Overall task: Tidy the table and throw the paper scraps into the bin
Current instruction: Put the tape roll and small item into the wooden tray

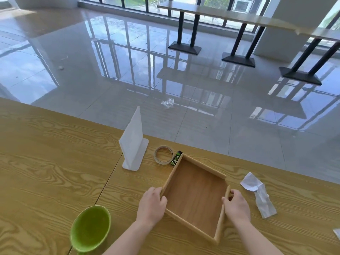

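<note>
A shallow wooden tray [195, 196] lies empty on the wooden table [46, 172], turned at an angle. My left hand [152, 205] grips its left rim and my right hand [237, 207] grips its right rim. To the right of the tray lie a crumpled white paper scrap [251, 182] and a crinkled clear wrapper [264, 204]. A roll of tape [163, 154] and a small green packet [175, 158] sit against the tray's far left corner. Another white scrap [337, 232] shows at the right edge.
A white folded card stand [133, 142] is upright left of the tape. A green bowl [90, 228] sits near the table's front edge. Clear plastic litter [167, 102] lies on the tiled floor beyond the table. Long tables on black legs [239, 45] stand by the windows.
</note>
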The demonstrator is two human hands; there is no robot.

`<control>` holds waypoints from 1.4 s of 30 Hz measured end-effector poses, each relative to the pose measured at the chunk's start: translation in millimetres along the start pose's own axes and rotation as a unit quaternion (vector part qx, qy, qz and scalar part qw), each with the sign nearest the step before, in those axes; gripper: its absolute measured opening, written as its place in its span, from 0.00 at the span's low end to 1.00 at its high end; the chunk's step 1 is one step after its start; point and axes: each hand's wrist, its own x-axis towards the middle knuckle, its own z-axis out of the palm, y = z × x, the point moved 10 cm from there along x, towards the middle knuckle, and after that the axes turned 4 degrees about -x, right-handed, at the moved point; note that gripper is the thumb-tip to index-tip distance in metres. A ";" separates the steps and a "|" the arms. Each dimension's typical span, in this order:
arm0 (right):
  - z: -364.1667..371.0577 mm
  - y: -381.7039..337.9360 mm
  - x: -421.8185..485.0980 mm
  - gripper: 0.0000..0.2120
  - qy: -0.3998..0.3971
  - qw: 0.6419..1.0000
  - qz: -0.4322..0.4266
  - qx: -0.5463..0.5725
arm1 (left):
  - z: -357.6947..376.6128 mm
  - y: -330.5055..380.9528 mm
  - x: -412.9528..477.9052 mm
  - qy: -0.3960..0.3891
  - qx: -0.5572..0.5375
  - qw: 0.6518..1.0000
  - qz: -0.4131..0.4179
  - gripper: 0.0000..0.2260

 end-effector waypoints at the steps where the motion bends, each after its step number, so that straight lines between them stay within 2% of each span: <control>1: -2.7 -1.7 5.3 0.22 0.002 1.000 -0.005 -0.003 | 1.7 0.2 0.8 0.000 -0.008 1.000 0.004 0.07; 6: -8.8 -9.6 21.0 0.22 0.018 0.999 -0.031 0.013 | -10.3 4.3 24.6 0.045 -0.017 0.999 0.008 0.14; 11: -6.0 -9.4 27.5 0.23 0.028 0.998 -0.054 0.031 | -34.4 49.0 83.5 0.109 0.055 0.989 0.089 0.17; 14: -8.1 -10.1 32.7 0.23 0.030 0.996 -0.070 0.038 | -25.5 70.6 124.0 0.054 0.115 0.986 0.113 0.26; 17: -11.3 -10.3 39.8 0.23 0.019 0.996 -0.074 0.043 | -1.5 72.5 155.4 -0.049 0.210 0.972 0.093 0.36; 21: -12.4 -12.7 43.2 0.21 0.004 0.995 -0.082 0.054 | 15.3 69.1 183.1 -0.123 0.269 0.953 0.058 0.44; 25: -14.1 -12.0 44.9 0.22 0.008 0.995 -0.083 0.055 | 20.2 69.3 193.8 -0.146 0.275 0.950 0.035 0.40; 31: -12.2 -7.4 49.8 0.24 0.007 0.995 -0.079 0.057 | 13.6 65.2 189.0 -0.118 0.210 0.970 0.030 0.32; 37: -10.6 -8.4 50.8 0.23 0.001 0.995 -0.081 0.054 | 4.1 59.4 179.6 -0.087 0.134 0.981 0.109 0.35; 42: -10.9 -11.7 50.0 0.24 0.001 0.996 -0.082 0.034 | -1.0 45.2 171.4 -0.061 0.087 0.989 0.106 0.34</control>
